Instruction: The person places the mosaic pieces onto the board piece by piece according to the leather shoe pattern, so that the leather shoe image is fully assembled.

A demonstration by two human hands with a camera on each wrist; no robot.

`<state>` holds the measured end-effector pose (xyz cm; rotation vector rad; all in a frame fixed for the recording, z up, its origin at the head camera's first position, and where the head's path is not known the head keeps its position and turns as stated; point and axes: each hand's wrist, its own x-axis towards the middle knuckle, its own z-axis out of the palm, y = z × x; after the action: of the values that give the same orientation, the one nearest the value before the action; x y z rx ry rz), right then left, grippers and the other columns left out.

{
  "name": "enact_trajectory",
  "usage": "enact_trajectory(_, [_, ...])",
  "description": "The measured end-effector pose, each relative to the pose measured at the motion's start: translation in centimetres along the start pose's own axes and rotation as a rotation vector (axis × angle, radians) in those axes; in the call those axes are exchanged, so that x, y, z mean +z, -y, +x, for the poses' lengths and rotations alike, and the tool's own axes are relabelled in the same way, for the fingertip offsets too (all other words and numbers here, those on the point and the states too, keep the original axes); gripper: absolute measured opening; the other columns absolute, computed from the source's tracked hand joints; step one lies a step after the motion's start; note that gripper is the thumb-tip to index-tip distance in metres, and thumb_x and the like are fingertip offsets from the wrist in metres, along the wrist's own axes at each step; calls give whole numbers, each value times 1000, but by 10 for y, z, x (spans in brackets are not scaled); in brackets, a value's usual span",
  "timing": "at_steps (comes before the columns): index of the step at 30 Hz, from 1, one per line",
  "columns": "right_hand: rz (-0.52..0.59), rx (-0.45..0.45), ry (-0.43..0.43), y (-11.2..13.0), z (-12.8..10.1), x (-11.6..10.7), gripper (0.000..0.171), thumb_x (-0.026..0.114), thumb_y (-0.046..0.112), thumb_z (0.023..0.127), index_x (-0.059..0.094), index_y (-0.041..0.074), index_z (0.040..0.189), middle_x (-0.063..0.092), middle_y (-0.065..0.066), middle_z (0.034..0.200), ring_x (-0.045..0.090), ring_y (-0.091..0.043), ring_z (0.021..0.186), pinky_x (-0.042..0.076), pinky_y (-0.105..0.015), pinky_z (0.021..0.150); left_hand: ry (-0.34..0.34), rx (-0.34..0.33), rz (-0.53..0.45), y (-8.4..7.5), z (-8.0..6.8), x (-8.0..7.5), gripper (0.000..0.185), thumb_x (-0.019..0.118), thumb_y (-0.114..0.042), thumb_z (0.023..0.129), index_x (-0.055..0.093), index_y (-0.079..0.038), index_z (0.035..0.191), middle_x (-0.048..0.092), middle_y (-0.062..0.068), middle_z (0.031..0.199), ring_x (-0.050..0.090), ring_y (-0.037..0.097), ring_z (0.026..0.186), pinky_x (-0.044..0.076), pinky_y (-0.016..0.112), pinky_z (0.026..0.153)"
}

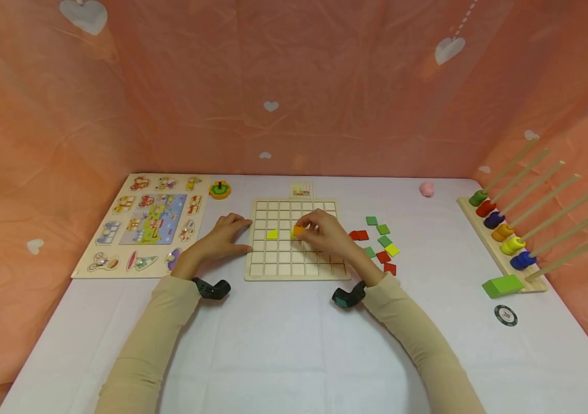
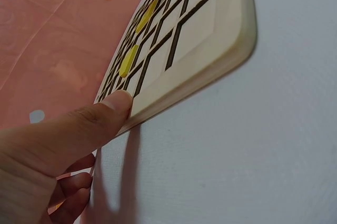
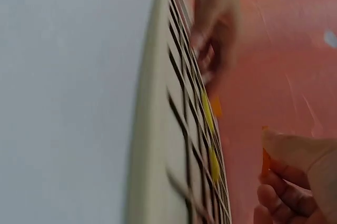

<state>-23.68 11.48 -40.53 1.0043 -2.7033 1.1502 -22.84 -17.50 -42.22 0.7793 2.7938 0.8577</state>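
While gripped — orange tile (image 1: 299, 231) over grid board (image 1: 278, 270).

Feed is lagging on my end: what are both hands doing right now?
Left hand: open, thumb and fingers resting on the left edge of the grid board.
Right hand: pinching an orange tile over the board.

My two bare hands, left hand (image 1: 223, 236) and right hand (image 1: 327, 233), long beige sleeves (image 1: 154, 339) down to my wrists, a small dark wrist camera (image 1: 212, 288) strapped at each cuff, no rings or gloves.
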Motion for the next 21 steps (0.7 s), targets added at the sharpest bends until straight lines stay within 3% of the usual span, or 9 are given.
enact_trajectory(5, [-3, -17, 41, 14, 9, 23, 24, 71, 14, 83, 66, 3, 103, 61, -7, 97, 55, -16, 81, 46, -25, 71, 4, -4, 12, 1, 1, 0, 67, 72, -25, 81, 44, 6, 134, 42, 22, 126, 36, 36, 113, 29, 50, 99])
enact_trajectory(10, [6, -22, 52, 18, 14, 42, 16, 72, 17, 82, 66, 8, 94, 61, -1, 90, 52, -11, 74, 44, -22, 68, 5, -10, 8, 1, 1, 0, 66, 72, -25, 82, 44, 5, 134, 43, 21, 125, 35, 36, 113, 30, 49, 99])
enact_trajectory(15, [10, -52, 34, 19, 14, 50, 9, 72, 18, 82, 67, 11, 85, 60, 3, 85, 50, -9, 73, 42, -22, 65, -1, 10, 11, 2, 0, 0, 66, 72, -23, 82, 43, 6, 134, 43, 22, 125, 36, 37, 113, 29, 51, 99])
enact_trajectory(21, [-40, -58, 40, 21, 13, 52, 10, 72, 18, 82, 73, 11, 90, 62, 2, 91, 51, -10, 80, 42, -22, 69, -1, 15, 3, 4, 1, 1, 67, 71, -24, 82, 43, 6, 134, 42, 22, 125, 35, 37, 114, 28, 51, 99])
